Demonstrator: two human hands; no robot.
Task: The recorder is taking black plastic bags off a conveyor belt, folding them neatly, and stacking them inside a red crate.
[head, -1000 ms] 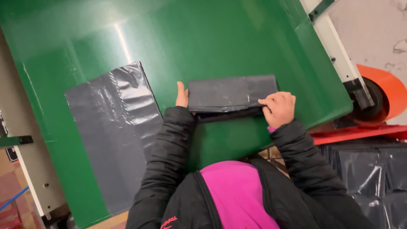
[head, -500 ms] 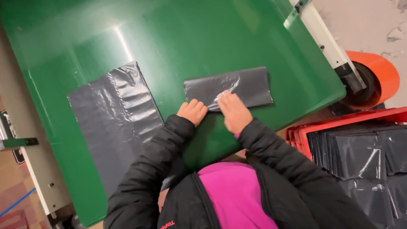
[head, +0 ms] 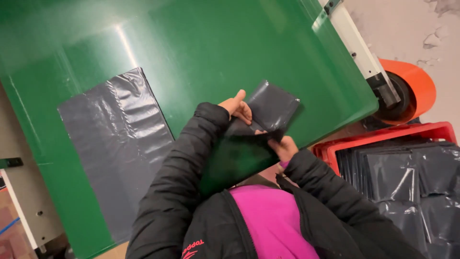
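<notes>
Green, glossy worktop point(head: 201, 48) carries a flat grey plastic bag point(head: 115, 144); left hand point(head: 235, 108) and right hand point(head: 282, 146) fingers pinch a folded grey bag point(head: 273, 108) beside a red crate point(head: 383, 136)

A big shiny green table top point(head: 191, 52) fills most of the view, with a bright streak of light toward eleven o'clock. At two o'clock lies a pale grey cracked floor point(head: 407, 29). A white metal frame bar point(head: 357, 45) runs along the table's edge.
</notes>
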